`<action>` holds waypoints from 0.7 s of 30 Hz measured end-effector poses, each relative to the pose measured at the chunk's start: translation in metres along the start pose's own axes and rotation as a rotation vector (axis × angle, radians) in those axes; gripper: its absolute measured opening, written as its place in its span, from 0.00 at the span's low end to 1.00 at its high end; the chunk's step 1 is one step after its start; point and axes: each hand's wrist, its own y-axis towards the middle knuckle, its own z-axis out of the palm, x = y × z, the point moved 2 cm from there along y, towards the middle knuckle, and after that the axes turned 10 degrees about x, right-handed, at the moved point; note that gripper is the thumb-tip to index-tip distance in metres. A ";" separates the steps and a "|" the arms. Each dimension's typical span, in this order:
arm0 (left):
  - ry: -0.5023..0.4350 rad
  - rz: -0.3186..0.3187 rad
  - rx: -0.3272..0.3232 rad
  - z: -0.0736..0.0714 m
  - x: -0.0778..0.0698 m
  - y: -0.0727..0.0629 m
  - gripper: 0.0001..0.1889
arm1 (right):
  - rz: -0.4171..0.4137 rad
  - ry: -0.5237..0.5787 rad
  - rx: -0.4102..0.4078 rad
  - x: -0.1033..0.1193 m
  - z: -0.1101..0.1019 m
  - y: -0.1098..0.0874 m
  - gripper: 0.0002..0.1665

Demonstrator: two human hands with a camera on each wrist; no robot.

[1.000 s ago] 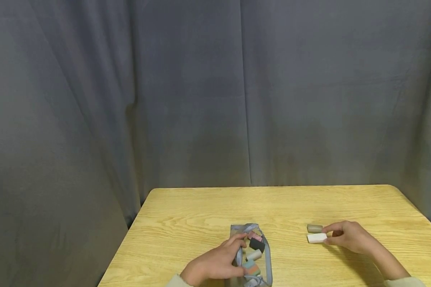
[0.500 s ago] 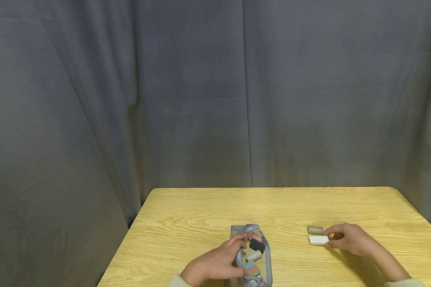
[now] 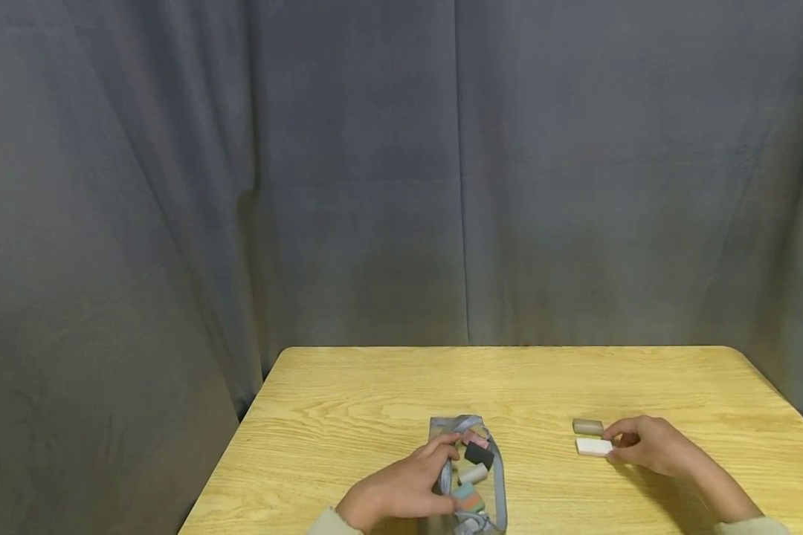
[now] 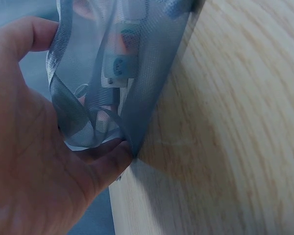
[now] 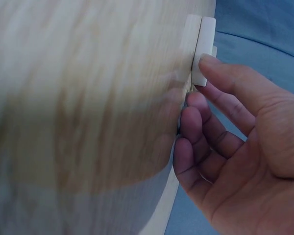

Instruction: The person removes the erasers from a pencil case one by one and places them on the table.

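Note:
My right hand [image 3: 656, 447] pinches the near end of a white block-shaped eraser [image 3: 592, 446] on the table. In the right wrist view the thumb lies on the white eraser [image 5: 204, 54] and the other fingers are curled at the tabletop. Just behind it, nearly parallel, lies an olive-brown eraser [image 3: 587, 426]. My left hand [image 3: 407, 484] grips the opening of a grey mesh pouch [image 3: 500, 483]. Inside show a pink eraser [image 3: 475, 440], a black one, a pale one and a striped eraser [image 3: 468, 498]. Mesh partly covers the contents in the left wrist view.
The wood-grain table [image 3: 348, 401] ends at a straight far edge with rounded corners. Dark grey curtains [image 3: 361, 186] hang behind it and on both sides. Bare tabletop lies between the pouch and the two erasers.
Over the last second the white eraser has shifted slightly right and turned to lie more level beside the olive-brown one. The left hand and pouch have stayed in place.

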 end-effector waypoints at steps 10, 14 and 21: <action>0.007 0.009 -0.012 0.002 0.001 0.001 0.45 | 0.009 0.009 0.003 0.002 0.002 -0.002 0.22; 0.014 -0.005 -0.011 0.002 0.001 0.001 0.45 | 0.026 -0.009 -0.015 0.004 0.002 -0.002 0.20; 0.026 0.002 0.000 0.001 0.003 0.001 0.46 | 0.027 -0.045 -0.073 0.016 0.001 -0.004 0.19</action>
